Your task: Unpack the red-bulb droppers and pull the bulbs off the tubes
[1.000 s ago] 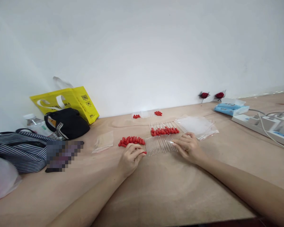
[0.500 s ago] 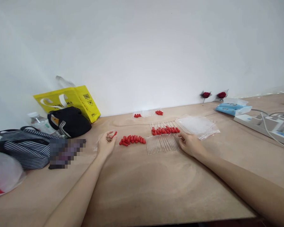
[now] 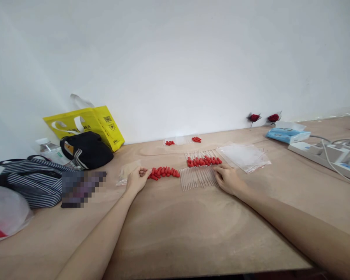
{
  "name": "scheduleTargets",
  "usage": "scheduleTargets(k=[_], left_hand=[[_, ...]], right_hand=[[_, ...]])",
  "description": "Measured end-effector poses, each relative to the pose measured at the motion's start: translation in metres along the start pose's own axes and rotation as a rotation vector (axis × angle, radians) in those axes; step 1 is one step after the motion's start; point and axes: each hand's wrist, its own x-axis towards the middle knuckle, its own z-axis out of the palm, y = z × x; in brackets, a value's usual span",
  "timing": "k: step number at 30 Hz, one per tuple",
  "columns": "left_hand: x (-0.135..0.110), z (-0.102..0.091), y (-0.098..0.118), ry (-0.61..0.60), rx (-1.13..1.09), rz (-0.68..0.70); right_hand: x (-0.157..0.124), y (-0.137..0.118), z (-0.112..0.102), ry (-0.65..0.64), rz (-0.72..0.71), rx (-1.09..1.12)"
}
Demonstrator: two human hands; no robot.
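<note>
My left hand (image 3: 137,179) is at the left end of a row of red rubber bulbs (image 3: 165,172), its fingers pinched on a bulb there. To the right lies a row of thin clear tubes (image 3: 196,179), side by side. My right hand (image 3: 228,179) rests at the right end of this row, fingers bent and closed on the end tube; its fingertips are partly hidden. Just beyond these tubes, more red bulbs (image 3: 204,160) lie in a line, with clear tubes (image 3: 198,153) pointing away from them.
Clear plastic bags (image 3: 242,155) lie right of the tubes, and another (image 3: 123,173) is left of my left hand. Bagged red pieces (image 3: 169,143) lie by the wall. A yellow bag (image 3: 105,128), black cap (image 3: 90,149) and striped bag (image 3: 32,181) stand left; tissues (image 3: 287,134) and a power strip (image 3: 321,153) right.
My left hand has moved right, bringing the red bulb it held to the end of the bulb row. My right hand has shifted slightly left along the tubes.
</note>
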Motion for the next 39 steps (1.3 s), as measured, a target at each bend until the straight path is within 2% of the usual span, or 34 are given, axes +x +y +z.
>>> scheduleTargets(k=[4,17,23,39], left_hand=[[-0.001,-0.005,0.005,-0.029,0.078,-0.02],[0.0,-0.015,0.007,-0.001,0.229,-0.046],[0.002,-0.015,0.005,-0.008,0.251,-0.05],[0.001,-0.018,0.005,0.065,0.281,-0.017]], right_hand=[[0.0,0.0,0.0,0.02,-0.011,0.015],[-0.001,-0.004,-0.007,0.007,0.016,0.054],[-0.001,-0.004,-0.008,0.013,0.016,0.042],[-0.002,-0.004,-0.007,0.028,0.025,0.031]])
